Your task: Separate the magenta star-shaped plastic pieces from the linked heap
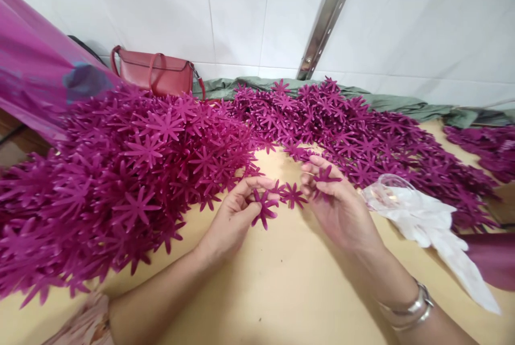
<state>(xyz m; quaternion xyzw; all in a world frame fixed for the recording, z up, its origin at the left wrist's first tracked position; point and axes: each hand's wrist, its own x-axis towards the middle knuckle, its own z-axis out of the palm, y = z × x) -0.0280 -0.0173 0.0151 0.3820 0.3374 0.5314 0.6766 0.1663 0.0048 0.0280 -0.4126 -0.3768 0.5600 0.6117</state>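
Between thumb and fingers, my left hand (237, 208) pinches a purple star-shaped flower piece (264, 209) with several narrow petals. My right hand (336, 200) holds a similar purple flower piece (325, 177) between its thumb and fingers. Another loose purple flower (293, 195) lies on the table between the two hands. To the left of my left hand rises a large heap of magenta flower pieces (137, 205). Behind and right of my right hand spreads a darker purple heap (378, 141). Whether either hand holds more than one piece cannot be told.
A pale wooden table (265, 291) lies beneath. White crumpled gloves or cloth (422, 216) sit right of my right wrist, beside a clear ring-shaped object (388, 186). A red handbag (156, 71), green cloth (378, 99) and metal bracket (325, 28) are along the tiled wall.
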